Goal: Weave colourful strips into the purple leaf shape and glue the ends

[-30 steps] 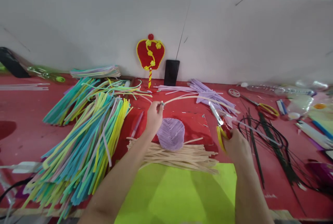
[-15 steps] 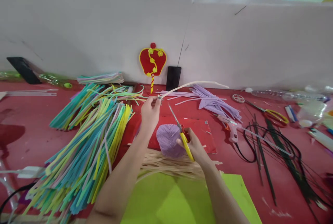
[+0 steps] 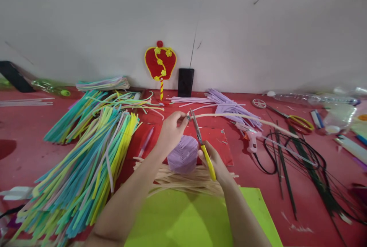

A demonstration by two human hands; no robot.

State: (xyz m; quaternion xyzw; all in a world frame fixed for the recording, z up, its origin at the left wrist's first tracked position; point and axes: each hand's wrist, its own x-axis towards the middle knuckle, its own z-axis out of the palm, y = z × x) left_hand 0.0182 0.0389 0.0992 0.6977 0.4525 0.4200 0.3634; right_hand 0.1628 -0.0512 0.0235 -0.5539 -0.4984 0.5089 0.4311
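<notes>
Between thumb and finger, my left hand (image 3: 174, 129) pinches one end of a cream pipe cleaner (image 3: 246, 116), along with something small and dark at the tip. The pipe cleaner stretches far to the right. My right hand (image 3: 212, 160) grips yellow-handled scissors (image 3: 207, 157), whose blades point up and reach the pipe cleaner just right of my left fingertips. Whether the blades are parted around it I cannot tell. Below the hands, a purple fan-ribbed piece (image 3: 182, 156) lies partly on a red sheet (image 3: 215, 145) and partly on a bundle of cream pipe cleaners (image 3: 183, 180).
Coloured pipe cleaners (image 3: 83, 166) fill the left side; purple ones (image 3: 226, 105) lie behind. A pink glue gun (image 3: 252, 140), its black cord and other scissors (image 3: 299, 121) sit right. A red fan-shaped ornament (image 3: 160, 63) and a phone (image 3: 185, 82) stand against the white partition (image 3: 109, 29).
My left hand has moved right and slightly down, and the pipe cleaner has swung lower to the right. The scissors' blades have come up to it. The view has shifted slightly.
</notes>
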